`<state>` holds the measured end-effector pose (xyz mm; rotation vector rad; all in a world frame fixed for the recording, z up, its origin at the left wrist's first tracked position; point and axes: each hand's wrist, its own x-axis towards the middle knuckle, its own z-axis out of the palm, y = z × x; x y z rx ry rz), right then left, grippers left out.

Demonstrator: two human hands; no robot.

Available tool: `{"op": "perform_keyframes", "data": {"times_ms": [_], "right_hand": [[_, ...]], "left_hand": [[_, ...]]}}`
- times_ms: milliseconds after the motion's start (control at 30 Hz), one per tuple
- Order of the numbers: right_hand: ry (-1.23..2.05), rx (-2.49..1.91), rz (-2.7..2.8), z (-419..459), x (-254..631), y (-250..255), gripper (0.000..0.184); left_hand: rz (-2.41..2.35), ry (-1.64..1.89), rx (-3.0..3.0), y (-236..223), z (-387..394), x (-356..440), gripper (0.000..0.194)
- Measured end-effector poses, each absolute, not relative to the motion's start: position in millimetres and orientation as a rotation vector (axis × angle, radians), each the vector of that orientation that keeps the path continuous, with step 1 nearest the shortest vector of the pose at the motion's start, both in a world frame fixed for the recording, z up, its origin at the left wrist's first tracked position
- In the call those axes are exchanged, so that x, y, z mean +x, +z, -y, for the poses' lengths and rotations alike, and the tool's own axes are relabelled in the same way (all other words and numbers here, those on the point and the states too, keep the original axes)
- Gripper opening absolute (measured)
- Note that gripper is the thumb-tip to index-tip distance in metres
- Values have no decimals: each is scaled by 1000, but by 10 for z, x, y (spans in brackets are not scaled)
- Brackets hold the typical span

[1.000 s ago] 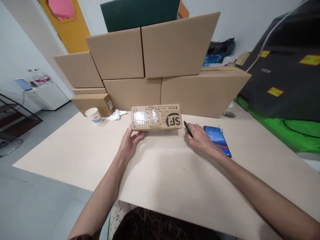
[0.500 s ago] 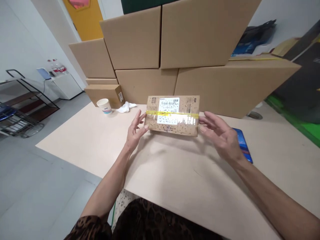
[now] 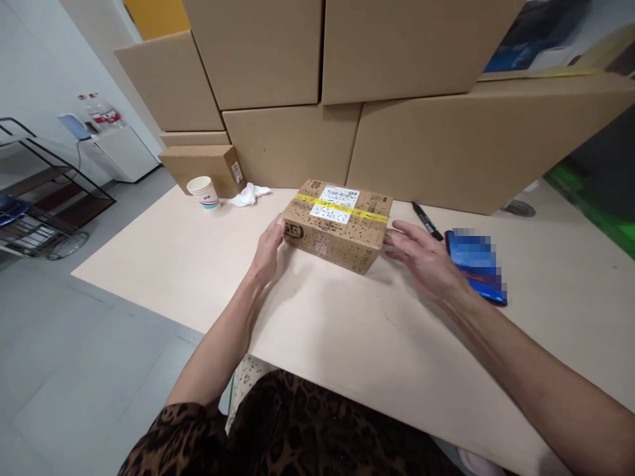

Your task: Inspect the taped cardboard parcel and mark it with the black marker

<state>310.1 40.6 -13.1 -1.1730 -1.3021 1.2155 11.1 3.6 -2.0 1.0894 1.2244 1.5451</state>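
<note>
A small brown cardboard box (image 3: 322, 239) with dark speckles lies flat at the middle of the table, its front and top facing me. Yellow tape (image 3: 370, 214) runs across its top and over a white label (image 3: 334, 205). My left hand (image 3: 270, 248) is pressed against the left side, fingers pointing forward. At the right end, my right hand (image 3: 421, 254) has its fingertips against the box, partly hidden behind its edge. Between them the two hands hold the box. Whether its underside fully touches the table I cannot tell.
Large cardboard boxes (image 3: 292, 149) are stacked along the table's back. A paper cup (image 3: 203, 193) and crumpled tissue (image 3: 251, 194) stand at the back left. Right of my right hand lie a black marker (image 3: 426, 221) and a blue, partly pixelated flat object (image 3: 473, 264).
The box has tipped from upright, label facing me, to lying flat with the label on top. Both hands have moved with it. The black marker has come into sight.
</note>
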Motion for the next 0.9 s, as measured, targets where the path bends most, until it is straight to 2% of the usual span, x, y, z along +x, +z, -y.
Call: {"op": "perform_keyframes", "data": {"times_ms": [67, 200, 567, 800, 900], "right_hand": [[1284, -1112, 1288, -402, 3110, -98, 46], [1224, -1006, 1235, -355, 3143, 85, 37], [1221, -903, 1228, -285, 3138, 263, 41], [1249, -907, 1203, -346, 3114, 180, 38], [1303, -898, 1193, -350, 3109, 180, 34]], "left_hand": [[-1162, 1505, 1176, -7, -27, 104, 73], [-1033, 1617, 1266, 15, -30, 45, 78], [-803, 1659, 1345, 64, 21, 28, 76], [-898, 1577, 1262, 57, -3, 130, 55], [-877, 1502, 1351, 89, 28, 180, 58]]}}
